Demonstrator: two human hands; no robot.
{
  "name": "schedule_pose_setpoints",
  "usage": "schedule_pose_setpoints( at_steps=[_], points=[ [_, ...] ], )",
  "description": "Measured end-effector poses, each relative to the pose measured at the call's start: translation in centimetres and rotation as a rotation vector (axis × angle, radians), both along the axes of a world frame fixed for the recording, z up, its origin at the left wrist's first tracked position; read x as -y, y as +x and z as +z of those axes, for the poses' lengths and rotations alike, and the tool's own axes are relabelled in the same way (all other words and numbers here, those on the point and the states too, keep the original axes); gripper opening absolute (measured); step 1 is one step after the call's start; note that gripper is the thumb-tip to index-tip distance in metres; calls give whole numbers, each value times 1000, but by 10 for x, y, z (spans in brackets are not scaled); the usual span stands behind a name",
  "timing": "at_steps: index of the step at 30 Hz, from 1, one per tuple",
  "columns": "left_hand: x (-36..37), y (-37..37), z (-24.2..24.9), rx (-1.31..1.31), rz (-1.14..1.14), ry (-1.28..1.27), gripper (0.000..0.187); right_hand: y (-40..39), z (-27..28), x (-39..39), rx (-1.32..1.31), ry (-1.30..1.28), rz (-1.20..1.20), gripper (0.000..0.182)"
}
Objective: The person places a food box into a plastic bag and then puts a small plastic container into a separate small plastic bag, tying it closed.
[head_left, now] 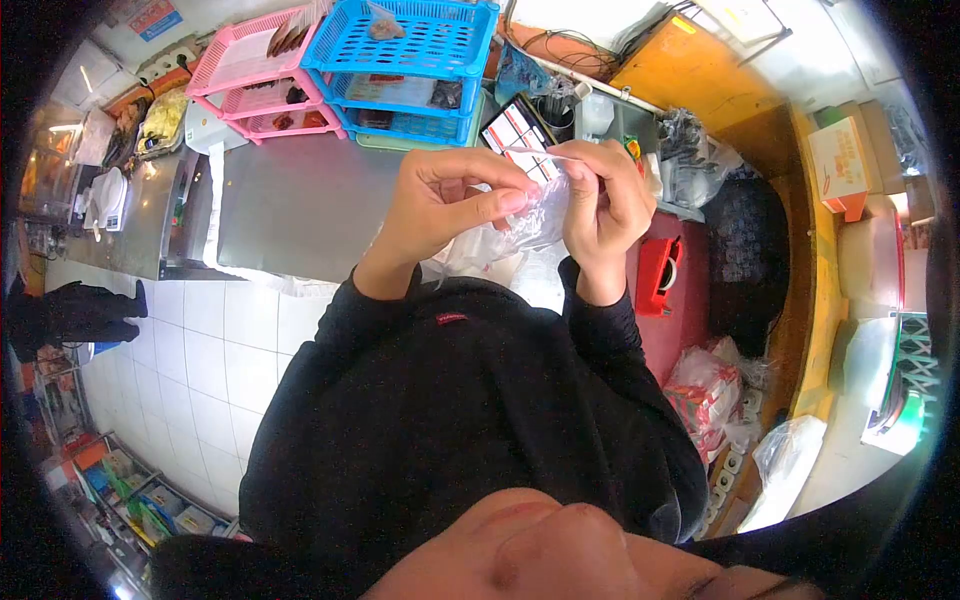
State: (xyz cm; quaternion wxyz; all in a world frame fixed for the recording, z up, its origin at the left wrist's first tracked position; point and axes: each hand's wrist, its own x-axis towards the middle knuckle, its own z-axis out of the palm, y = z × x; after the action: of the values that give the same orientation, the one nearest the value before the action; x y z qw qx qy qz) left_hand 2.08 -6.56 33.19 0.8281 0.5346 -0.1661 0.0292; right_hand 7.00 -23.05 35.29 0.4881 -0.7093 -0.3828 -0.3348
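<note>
Both hands are raised over the front edge of the metal counter, close together, with a clear plastic bag [540, 222] between them. My left hand [440, 200] pinches the bag with thumb and forefinger. On the other side, my right hand [610, 195] grips the bag's upper edge between thumb and fingers. The thin plastic hangs below the fingertips. Behind the hands lies a dark-framed card [518, 130] with white and red panels, partly covered by the fingers.
Blue [400, 40] and pink [262, 62] tiered baskets stand at the back of the metal counter [300, 200]. A red tape dispenser [655, 275] sits at the right on a red surface. Another person in dark clothes [80, 312] is at far left.
</note>
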Motion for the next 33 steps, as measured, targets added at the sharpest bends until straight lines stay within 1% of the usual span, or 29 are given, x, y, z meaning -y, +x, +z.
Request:
schedule_pose_setpoints(
  at_steps=[4,6,7,8,9,10,11,12,13,14,16,17,18,19,20,22,24,26,27,29,33],
  points=[
    [0,0,-5,-10,69,31,13,1,-3,0,-32,-19,-16,7],
    [2,1,-8,-10,80,32,12,2,-4,-3,41,28,-110,12],
    [4,2,-12,-8,122,-34,9,2,-3,-5,41,28,-111,12],
    [7,3,-15,-4,163,-101,7,0,-1,-6,173,75,-273,16],
    [10,3,-16,-5,164,-101,7,-1,0,-7,305,122,-435,19],
    [12,4,-17,-7,238,-150,7,-3,-1,-8,305,121,-434,19],
    [14,4,-18,-9,312,-199,9,-5,-5,-8,271,113,-350,21],
    [15,5,-19,-9,312,-199,9,-9,-11,-8,238,105,-268,23],
    [17,7,-21,9,338,-255,12,-18,-20,-13,-77,152,-175,22],
    [17,8,-22,28,363,-311,14,-24,-18,-14,-232,66,-133,20],
    [18,9,-23,18,352,-340,16,-15,-30,-17,-315,87,14,18],
    [19,10,-23,9,345,-368,18,-15,-30,-16,-315,88,14,18],
    [18,10,-24,9,345,-368,18,-14,-29,-16,-370,126,68,18],
    [16,10,-26,-17,297,-384,19,-14,-28,-16,-424,165,122,18],
    [15,9,-27,-44,247,-401,20,-15,-27,-16,-425,165,122,18],
    [15,9,-27,-33,229,-383,20,-16,-26,-15,-538,241,263,19],
    [14,8,-25,-20,211,-366,20,-13,-27,-11,-532,239,287,17],
    [11,5,-22,-15,261,-220,24,-13,-25,-9,-525,238,311,15],
    [11,4,-19,-15,260,-219,24,-14,-21,-8,-571,252,328,13],
    [10,2,-13,-35,287,-117,29,-15,-20,-7,-616,268,343,11],
    [12,0,-10,32,284,-98,30,-14,-21,-7,-628,294,310,8]
  ],
)
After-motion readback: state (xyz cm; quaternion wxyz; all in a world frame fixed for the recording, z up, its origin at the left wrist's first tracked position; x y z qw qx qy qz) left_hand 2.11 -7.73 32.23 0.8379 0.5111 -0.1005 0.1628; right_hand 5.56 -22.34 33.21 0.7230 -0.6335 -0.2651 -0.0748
